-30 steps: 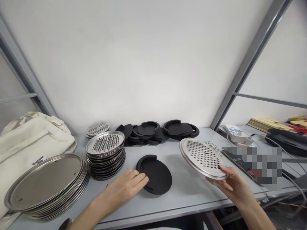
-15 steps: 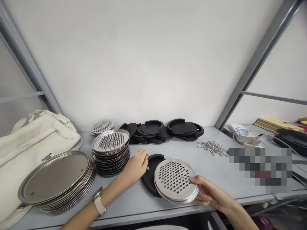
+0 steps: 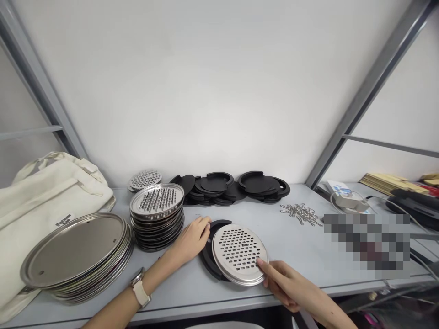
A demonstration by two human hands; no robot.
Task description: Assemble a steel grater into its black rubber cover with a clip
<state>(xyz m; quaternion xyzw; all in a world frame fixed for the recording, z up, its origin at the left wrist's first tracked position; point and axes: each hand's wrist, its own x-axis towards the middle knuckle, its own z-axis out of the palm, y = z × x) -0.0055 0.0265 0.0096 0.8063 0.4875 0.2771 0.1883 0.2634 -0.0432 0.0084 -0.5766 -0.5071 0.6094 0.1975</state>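
- Metal overlaps black: a round grater (image 3: 240,251) sits over a black holder (image 3: 208,258) at the near middle of the table (image 3: 284,237), off centre to the right, so the holder's left side shows uncovered.
- The right hand (image 3: 290,278) grips the grater by its right edge, thumb on top, fingers bent below; whether the disc rests on the holder or is held just above it cannot be told.
- The left hand (image 3: 192,235), a watch (image 3: 140,290) at its wrist, bends its fingers at the holder's far left rim; whether they pinch it or merely rest there is unclear.
- The pairing looks partway along: the two pieces overlap but do not line up, and the grater is not yet released.
- Much appears left unhandled: a tall stack (image 3: 156,230) topped by a grater on the left, a low pile (image 3: 144,179) behind it, and a heap of holders (image 3: 214,183) along the far wall (image 3: 206,91).
- Loose hooks (image 3: 302,213) lie scattered on the right, well apart from both hands.
- Plates (image 3: 73,249) stand stacked at near left beside a cream bag (image 3: 68,192); no other grater is seen lying on a holder.
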